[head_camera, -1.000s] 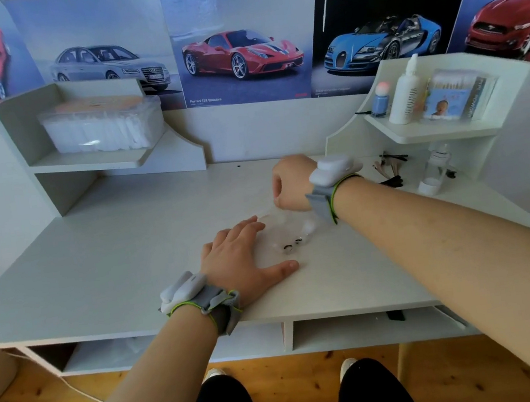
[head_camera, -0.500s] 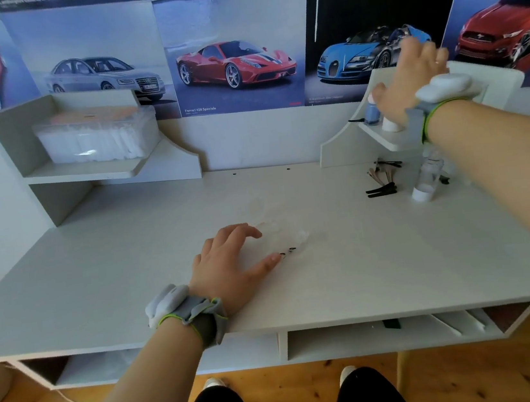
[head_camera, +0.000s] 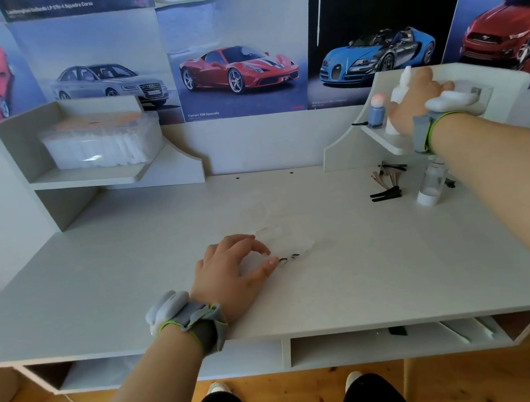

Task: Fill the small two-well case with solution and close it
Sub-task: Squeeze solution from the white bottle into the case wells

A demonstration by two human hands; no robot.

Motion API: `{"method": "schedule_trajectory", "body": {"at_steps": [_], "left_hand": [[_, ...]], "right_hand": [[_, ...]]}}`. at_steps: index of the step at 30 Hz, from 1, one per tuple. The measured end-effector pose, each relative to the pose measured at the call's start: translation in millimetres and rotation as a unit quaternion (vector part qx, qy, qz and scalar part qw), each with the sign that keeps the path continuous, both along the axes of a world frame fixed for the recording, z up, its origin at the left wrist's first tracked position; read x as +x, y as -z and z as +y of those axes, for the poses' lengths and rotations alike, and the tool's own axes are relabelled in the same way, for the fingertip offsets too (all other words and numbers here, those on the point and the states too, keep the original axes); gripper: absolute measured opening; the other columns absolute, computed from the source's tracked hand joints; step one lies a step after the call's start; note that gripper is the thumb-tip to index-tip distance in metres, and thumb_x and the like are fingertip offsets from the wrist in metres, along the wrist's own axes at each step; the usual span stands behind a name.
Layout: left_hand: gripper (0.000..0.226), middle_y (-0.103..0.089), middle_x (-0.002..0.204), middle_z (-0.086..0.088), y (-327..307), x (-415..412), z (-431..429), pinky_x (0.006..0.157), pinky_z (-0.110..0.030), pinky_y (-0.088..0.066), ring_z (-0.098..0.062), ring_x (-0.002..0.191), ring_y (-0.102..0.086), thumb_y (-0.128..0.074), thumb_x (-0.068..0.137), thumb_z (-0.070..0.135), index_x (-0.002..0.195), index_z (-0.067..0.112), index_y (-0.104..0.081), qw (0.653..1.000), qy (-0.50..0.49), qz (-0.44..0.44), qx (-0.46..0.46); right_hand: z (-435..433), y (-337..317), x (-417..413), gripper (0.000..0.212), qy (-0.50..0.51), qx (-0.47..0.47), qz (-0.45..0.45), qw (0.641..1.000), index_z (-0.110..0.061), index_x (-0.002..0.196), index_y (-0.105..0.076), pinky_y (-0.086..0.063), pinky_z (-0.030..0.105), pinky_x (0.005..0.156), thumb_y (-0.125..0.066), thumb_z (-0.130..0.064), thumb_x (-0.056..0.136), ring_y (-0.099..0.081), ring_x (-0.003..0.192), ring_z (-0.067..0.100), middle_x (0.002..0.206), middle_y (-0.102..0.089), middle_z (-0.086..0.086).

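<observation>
The left hand (head_camera: 233, 274) rests on the bench (head_camera: 98, 273), thumb just beside the clear two-well case (head_camera: 291, 248); the right hand (head_camera: 413, 105) grips a white bottle (head_camera: 404, 79) on the right shelf (head_camera: 380, 143)

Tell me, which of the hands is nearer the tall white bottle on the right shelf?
Right. The right hand is up on the shelf, wrapped round the white bottle. The left hand rests down on the desk beside the clear case, far from it.
</observation>
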State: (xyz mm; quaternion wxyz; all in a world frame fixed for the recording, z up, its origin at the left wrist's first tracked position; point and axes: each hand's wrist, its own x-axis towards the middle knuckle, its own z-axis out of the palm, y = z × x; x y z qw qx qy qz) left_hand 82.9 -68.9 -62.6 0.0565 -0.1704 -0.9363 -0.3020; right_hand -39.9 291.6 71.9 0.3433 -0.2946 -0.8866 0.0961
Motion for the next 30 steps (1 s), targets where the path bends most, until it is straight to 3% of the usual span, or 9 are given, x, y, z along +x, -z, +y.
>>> {"method": "schedule_trajectory", "body": {"at_steps": [5, 12, 19, 23, 25, 30], "left_hand": [[0.027, -0.046, 0.127, 0.024, 0, 0, 0, 0.094, -0.029, -0.024, -0.009, 0.119, -0.037, -0.045, 0.081, 0.068, 0.098, 0.05, -0.055, 1.0, 0.0, -0.003, -0.001], [0.031, -0.048, 0.123, 0.023, -2, 3, 1, 0.093, -0.028, -0.026, -0.009, 0.116, -0.039, -0.046, 0.078, 0.07, 0.098, 0.048, -0.056, 1.0, -0.005, 0.003, 0.004], [0.034, -0.048, 0.124, 0.02, -6, 4, 0, 0.096, -0.028, -0.026, -0.01, 0.12, -0.038, -0.057, 0.073, 0.066, 0.102, 0.049, -0.053, 1.0, -0.002, -0.012, -0.006], [0.04, -0.049, 0.121, 0.019, -8, 5, 0, 0.095, -0.028, -0.028, -0.01, 0.118, -0.038, -0.059, 0.07, 0.068, 0.103, 0.048, -0.052, 1.0, -0.011, -0.024, 0.009], [0.042, -0.049, 0.115, 0.02, -9, 5, 0, 0.093, -0.028, -0.029, -0.009, 0.114, -0.04, -0.06, 0.069, 0.069, 0.103, 0.046, -0.052, 0.999, -0.012, -0.024, 0.017], [0.044, -0.051, 0.105, 0.021, -8, 6, -1, 0.093, -0.031, -0.036, -0.009, 0.106, -0.044, -0.056, 0.067, 0.073, 0.1, 0.046, -0.052, 0.999, -0.008, -0.032, 0.043]], "right_hand": [[9, 0, 4, 0.053, 0.018, 0.006, -0.048, 0.999, -0.004, 0.111, -0.044, -0.038, 0.051, 0.091, -0.059, -0.043, 0.078, -0.045, 0.111, 0.041, 0.112, -0.057, 0.023], [10, -1, 6, 0.054, 0.006, 0.027, -0.089, 0.996, -0.003, 0.102, -0.053, -0.04, 0.049, 0.091, -0.049, -0.053, 0.081, -0.048, 0.105, 0.042, 0.106, -0.059, 0.024], [-7, 6, 23, 0.057, 0.003, 0.007, -0.011, 1.0, -0.006, 0.107, -0.049, -0.04, 0.052, 0.087, -0.052, -0.054, 0.076, -0.046, 0.11, 0.039, 0.11, -0.057, 0.02], [-28, 16, 39, 0.054, -0.111, -0.062, 0.088, 0.988, -0.01, 0.106, -0.045, -0.047, 0.044, 0.075, -0.051, -0.055, 0.076, -0.056, 0.087, 0.033, 0.099, -0.059, 0.012], [-47, 23, 48, 0.049, -0.198, -0.137, 0.143, 0.96, -0.009, 0.107, -0.044, -0.044, 0.033, 0.068, -0.054, -0.048, 0.079, -0.054, 0.077, 0.025, 0.093, -0.059, 0.005], [-97, 52, 86, 0.027, -0.341, -0.247, 0.172, 0.891, -0.016, 0.102, -0.048, -0.041, 0.024, 0.066, -0.062, -0.03, 0.085, -0.057, 0.077, 0.017, 0.091, -0.061, 0.001]]}}
